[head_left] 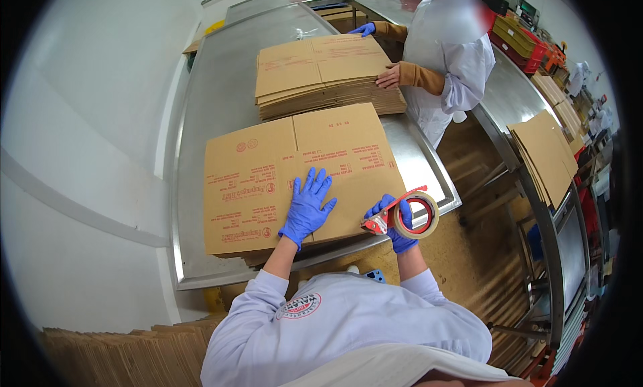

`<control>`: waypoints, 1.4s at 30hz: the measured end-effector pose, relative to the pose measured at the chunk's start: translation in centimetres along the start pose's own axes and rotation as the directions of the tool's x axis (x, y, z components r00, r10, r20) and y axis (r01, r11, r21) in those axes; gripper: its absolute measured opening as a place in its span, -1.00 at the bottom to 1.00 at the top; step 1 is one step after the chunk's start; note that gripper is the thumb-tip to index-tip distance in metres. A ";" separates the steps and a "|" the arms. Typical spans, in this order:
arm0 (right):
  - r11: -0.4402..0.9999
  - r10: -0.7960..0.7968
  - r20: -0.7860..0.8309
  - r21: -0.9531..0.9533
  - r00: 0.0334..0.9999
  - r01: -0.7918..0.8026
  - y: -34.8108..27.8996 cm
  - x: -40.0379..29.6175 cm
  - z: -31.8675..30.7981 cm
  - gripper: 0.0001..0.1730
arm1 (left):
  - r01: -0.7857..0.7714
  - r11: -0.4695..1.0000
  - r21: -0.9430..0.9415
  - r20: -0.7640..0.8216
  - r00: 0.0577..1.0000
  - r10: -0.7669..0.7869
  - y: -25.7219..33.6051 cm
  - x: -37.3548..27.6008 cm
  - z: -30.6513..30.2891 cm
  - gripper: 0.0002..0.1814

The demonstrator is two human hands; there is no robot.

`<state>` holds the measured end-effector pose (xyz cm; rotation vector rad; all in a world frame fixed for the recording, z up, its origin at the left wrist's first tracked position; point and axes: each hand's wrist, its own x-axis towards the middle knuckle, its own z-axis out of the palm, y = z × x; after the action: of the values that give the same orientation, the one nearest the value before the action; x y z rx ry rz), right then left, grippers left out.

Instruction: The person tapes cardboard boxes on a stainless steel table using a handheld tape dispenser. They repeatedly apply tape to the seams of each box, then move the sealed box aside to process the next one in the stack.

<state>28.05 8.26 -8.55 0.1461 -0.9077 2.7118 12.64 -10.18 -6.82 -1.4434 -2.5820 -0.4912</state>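
A flattened cardboard box (251, 171) with red print lies before me on top of a stack of others. My left hand (307, 206), in a blue glove, rests flat on the cardboard with its fingers spread. In my right hand (402, 236), also gloved in blue, is a red tape gun (380, 223) carrying a roll of clear packing tape (433, 221). The tape gun is at the near right corner of the top sheet; whether it touches the cardboard I cannot tell. The roll partly hides my right fingers.
Both stacks are on a steel table (221, 85) with a raised rim. Across it a co-worker (432, 60) has both hands on a second cardboard stack (321, 70). More cardboard sheets (547, 156) lie on a bench at right. Upright flattened cardboard (130, 354) stands behind me at left.
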 end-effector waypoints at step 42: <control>0.925 0.146 0.112 0.337 0.983 -0.176 0.3 0.4 -2.5 -0.56 | 0.040 0.999 -0.025 -0.030 0.999 -0.040 0.0 -0.1 0.4 -0.43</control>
<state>27.58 9.63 -10.65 0.2692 -0.4706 3.0201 12.75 -10.10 -7.18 -1.3833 -2.5947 -0.5476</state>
